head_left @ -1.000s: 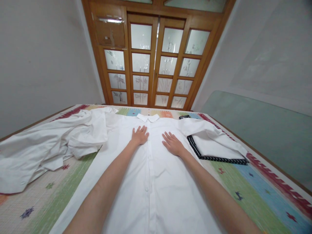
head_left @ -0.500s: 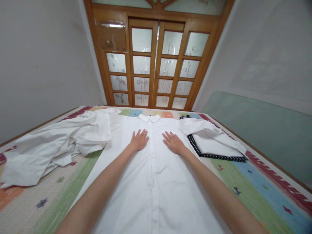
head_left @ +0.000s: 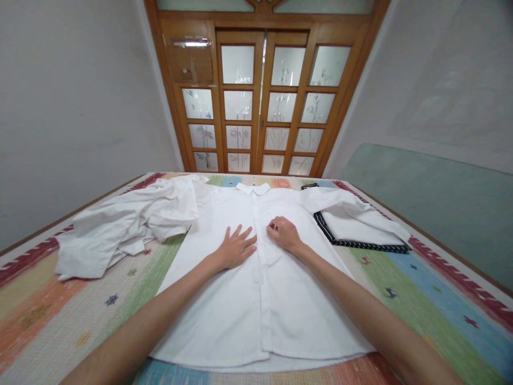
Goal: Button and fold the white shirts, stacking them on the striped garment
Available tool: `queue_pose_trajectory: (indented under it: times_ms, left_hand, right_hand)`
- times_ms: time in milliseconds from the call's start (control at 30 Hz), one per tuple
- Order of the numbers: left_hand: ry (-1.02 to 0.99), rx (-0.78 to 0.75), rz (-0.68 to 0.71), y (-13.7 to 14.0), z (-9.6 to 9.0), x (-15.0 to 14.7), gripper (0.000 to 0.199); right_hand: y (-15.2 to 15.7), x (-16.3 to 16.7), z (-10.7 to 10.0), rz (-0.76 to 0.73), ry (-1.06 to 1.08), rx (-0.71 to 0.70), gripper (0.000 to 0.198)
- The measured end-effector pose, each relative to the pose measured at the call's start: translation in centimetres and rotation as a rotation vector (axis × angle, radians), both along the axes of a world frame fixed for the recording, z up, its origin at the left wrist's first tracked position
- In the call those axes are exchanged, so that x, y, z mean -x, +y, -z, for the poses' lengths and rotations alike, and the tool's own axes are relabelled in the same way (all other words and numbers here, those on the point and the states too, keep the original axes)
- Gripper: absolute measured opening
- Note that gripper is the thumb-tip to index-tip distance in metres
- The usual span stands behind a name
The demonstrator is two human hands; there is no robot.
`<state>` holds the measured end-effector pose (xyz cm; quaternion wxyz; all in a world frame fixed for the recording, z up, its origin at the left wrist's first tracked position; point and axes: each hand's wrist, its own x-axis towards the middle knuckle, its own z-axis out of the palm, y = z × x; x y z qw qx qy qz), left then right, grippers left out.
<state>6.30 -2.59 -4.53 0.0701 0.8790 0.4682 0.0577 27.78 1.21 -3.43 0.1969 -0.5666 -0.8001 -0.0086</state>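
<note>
A white button-up shirt (head_left: pixel 224 326) lies front side up, its collar (head_left: pixel 253 189) at the far end and its hem towards me. My left hand (head_left: pixel 236 247) rests on the shirt front, left of the button strip, fingers spread. Right of the strip, my right hand (head_left: pixel 284 233) has its fingers curled in a pinch over the fabric. What is between those fingertips, if anything, I cannot make out. Crumpled white cloth (head_left: pixel 124 224) lies against the shirt's left side. The right sleeve (head_left: pixel 340 200) stretches over a white cloth with a black patterned border (head_left: pixel 372 246).
A striped, patterned cover (head_left: pixel 425 299) lies beneath the clothes. A small black-and-white item (head_left: pixel 309 186) sits by the right shoulder. Beyond the far edge stand wooden glazed doors (head_left: pixel 260 101). A pale green board (head_left: pixel 425 198) leans along the right wall.
Both hands have come down the shirt towards me. My right hand went from flat to curled. The shirt's hem has come into view, and the view has shifted slightly.
</note>
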Motion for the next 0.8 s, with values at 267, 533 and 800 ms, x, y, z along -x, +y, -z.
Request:
queue_pose_trajectory:
  times_ms: [267,533,800]
  left_hand:
    - [-0.084,0.058,0.030,0.0,-0.5,-0.1,0.042]
    - [-0.238,0.048,-0.004,0.5,-0.6,-0.7,0.050]
    - [-0.357,-0.026,-0.043,0.5,-1.4,-1.6,0.021]
  right_hand:
    - [-2.3,2.4,-1.1,-0.156,0.190,0.252,0.023]
    - [-2.1,2.4,-0.4,-0.142,0.123,0.200,0.016]
    - [-1.1,0.5,2.0,-0.218,0.575,0.268,0.007]
